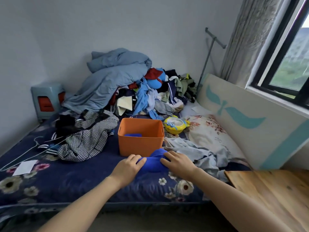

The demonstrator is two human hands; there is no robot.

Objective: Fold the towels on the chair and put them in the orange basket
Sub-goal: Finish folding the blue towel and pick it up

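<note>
Here, blue towel (153, 164) bunched on the bed (75, 181) just beside the orange basket (140, 143); second towel (133, 135) inside it. Resting on the bunched one: left hand (128, 167) and right hand (178, 163), each grip loose, fingers nearly straight

A home bedroom: a floral bed (70, 185) heaped with clothes (150, 96), a pillow (207, 131), a window (287, 61).

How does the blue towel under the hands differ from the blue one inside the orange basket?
The front towel lies on the bed outside the orange basket; the basket towel lies inside it. The left hand and right hand rest on the front towel; no hand touches the basket towel. The front towel looks lumpy; the basket towel shows only a flat strip. Both are bright blue.
</note>
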